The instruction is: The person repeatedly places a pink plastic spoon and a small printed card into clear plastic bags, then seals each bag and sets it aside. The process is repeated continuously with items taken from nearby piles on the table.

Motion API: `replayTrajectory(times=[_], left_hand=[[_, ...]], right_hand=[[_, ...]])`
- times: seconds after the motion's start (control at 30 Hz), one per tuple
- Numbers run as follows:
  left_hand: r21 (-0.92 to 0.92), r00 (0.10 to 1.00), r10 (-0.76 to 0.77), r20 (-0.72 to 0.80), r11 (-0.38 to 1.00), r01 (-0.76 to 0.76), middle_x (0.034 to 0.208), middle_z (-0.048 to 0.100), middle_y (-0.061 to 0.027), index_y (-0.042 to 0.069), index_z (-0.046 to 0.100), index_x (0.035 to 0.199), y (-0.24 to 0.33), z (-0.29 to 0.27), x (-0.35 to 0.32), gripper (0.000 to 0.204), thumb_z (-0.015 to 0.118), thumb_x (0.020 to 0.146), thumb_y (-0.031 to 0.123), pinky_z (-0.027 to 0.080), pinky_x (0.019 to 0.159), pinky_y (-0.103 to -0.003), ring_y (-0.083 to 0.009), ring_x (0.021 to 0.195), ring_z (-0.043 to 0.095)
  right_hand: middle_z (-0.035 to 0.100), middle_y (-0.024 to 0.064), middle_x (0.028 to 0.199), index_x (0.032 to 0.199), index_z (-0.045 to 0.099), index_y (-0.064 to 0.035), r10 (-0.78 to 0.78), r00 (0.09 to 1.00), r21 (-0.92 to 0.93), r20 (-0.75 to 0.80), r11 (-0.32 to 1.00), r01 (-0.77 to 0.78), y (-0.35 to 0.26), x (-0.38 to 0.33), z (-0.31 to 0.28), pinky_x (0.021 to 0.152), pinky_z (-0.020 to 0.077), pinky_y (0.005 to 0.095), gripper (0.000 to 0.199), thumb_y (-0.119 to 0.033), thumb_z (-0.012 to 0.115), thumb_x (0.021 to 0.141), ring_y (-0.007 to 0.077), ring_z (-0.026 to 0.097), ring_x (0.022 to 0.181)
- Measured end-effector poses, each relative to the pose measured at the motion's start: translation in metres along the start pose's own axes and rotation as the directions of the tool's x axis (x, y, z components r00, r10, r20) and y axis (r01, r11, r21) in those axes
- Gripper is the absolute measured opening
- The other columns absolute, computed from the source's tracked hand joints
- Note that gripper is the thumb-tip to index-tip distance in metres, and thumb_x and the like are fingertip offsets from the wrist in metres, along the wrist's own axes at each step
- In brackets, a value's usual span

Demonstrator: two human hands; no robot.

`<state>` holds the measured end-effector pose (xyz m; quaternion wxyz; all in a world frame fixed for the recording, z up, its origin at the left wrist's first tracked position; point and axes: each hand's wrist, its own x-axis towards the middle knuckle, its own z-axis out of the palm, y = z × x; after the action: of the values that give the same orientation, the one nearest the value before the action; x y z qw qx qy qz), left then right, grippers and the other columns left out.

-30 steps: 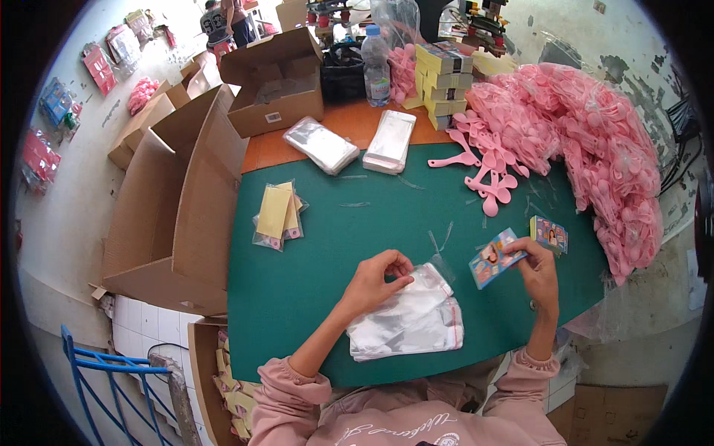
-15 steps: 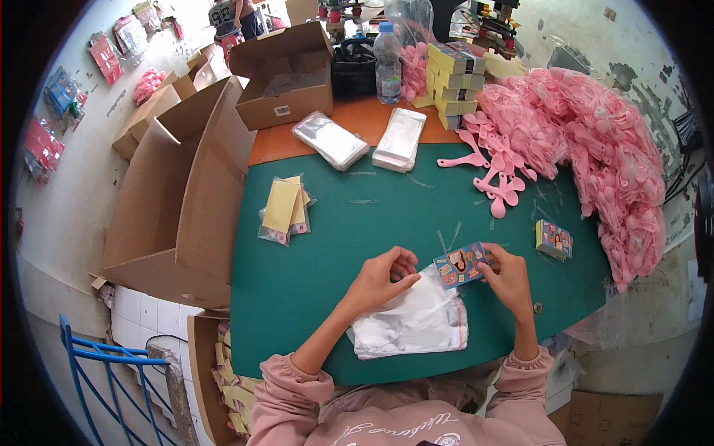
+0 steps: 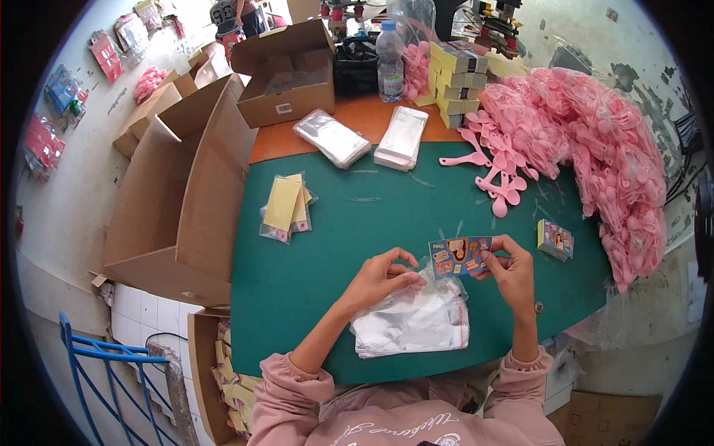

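Observation:
My right hand (image 3: 510,269) pinches a blue printed card (image 3: 457,258) by its right end, thumb on the front. The card is held nearly level above the far edge of a stack of clear plastic bags (image 3: 409,325). My left hand (image 3: 384,281) is closed at the stack's far left, thumb and fingers pinching the raised mouth of the top clear plastic bag (image 3: 425,276). The card's left end is beside that raised film. Whether the card's edge is inside the bag, I cannot tell.
Pink spoons (image 3: 500,189) lie loose before a large heap of bagged spoons (image 3: 595,141). A card stack (image 3: 555,239) stands at right, filled packets (image 3: 285,208) at left. Two bag bundles (image 3: 401,137), a bottle (image 3: 389,63) and cartons (image 3: 178,201) edge the green table (image 3: 320,260).
The card has swung from a tilt to nearly level and shifted slightly left. Film of the top bag now stands up between my left fingers and the card.

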<state>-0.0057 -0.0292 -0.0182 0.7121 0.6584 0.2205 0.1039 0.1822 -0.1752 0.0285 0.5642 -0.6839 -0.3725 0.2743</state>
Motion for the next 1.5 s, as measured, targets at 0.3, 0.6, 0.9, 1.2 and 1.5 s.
replayTrajectory(times=[0.3, 0.6, 0.9, 1.2, 1.5], left_hand=[[0.066, 1.0, 0.012, -0.01, 0.998, -0.011, 0.085, 0.067, -0.0036, 0.0, 0.056, 0.105, 0.004, 0.002, -0.001, 0.025, 0.057, 0.086, 0.016, 0.044, 0.063, -0.019, -0.0033, 0.072, 0.056], [0.176, 0.986, 0.132, 0.102, 0.973, -0.148, 0.082, 0.067, -0.0063, 0.005, 0.053, 0.114, 0.005, 0.012, 0.004, 0.03, 0.056, 0.087, 0.016, 0.045, 0.061, -0.022, -0.0051, 0.073, 0.059], [0.396, 0.997, 0.081, 0.005, 0.915, -0.076, 0.074, 0.065, -0.0118, 0.007, 0.054, 0.11, 0.028, 0.006, -0.001, 0.031, 0.058, 0.085, 0.025, 0.046, 0.054, -0.028, -0.0177, 0.063, 0.063], [0.159, 0.986, 0.107, 0.131, 0.979, -0.128, 0.071, 0.061, -0.0015, 0.002, 0.061, 0.103, 0.012, -0.019, 0.001, 0.03, 0.059, 0.085, 0.025, 0.043, 0.057, -0.024, -0.0046, 0.064, 0.048], [-0.086, 0.985, 0.098, 0.139, 0.993, -0.086, 0.087, 0.059, -0.0003, -0.001, 0.056, 0.109, 0.012, -0.023, -0.001, 0.031, 0.05, 0.091, 0.024, 0.045, 0.07, -0.021, -0.0051, 0.08, 0.051]], right_hand=[[0.062, 0.0086, 0.079, 0.087, 0.056, 0.0062, -0.025, 0.999, -0.039, 0.025, 0.999, 0.026, -0.012, -0.005, 0.006, 0.049, 0.0515, 0.023, 0.008, 0.001, 0.056, 0.082, 0.0151, 0.064, 0.061], [0.06, 0.0073, 0.068, 0.083, 0.055, 0.0049, 0.063, 0.889, -0.189, 0.454, 0.982, 0.027, -0.017, 0.009, 0.016, 0.048, 0.0482, 0.0237, 0.012, -0.005, 0.061, 0.079, 0.0123, 0.063, 0.059], [0.059, 0.0011, 0.069, 0.077, 0.055, 0.0007, 0.041, 0.763, -0.127, 0.645, 0.99, 0.055, 0.003, 0.027, 0.019, 0.053, 0.0463, 0.0211, 0.015, -0.01, 0.065, 0.079, 0.0073, 0.056, 0.058], [0.061, 0.0083, 0.079, 0.083, 0.061, -0.0006, -0.111, 0.849, -0.192, 0.517, 0.951, 0.241, 0.01, 0.086, 0.002, 0.063, 0.0464, 0.0296, 0.016, -0.017, 0.057, 0.083, 0.0178, 0.058, 0.073], [0.059, 0.0131, 0.092, 0.097, 0.06, -0.0049, -0.391, 0.879, -0.913, 0.274, 0.181, 0.365, 0.067, 0.143, -0.035, 0.075, 0.042, 0.0405, 0.019, -0.011, 0.057, 0.079, 0.0298, 0.052, 0.09]])
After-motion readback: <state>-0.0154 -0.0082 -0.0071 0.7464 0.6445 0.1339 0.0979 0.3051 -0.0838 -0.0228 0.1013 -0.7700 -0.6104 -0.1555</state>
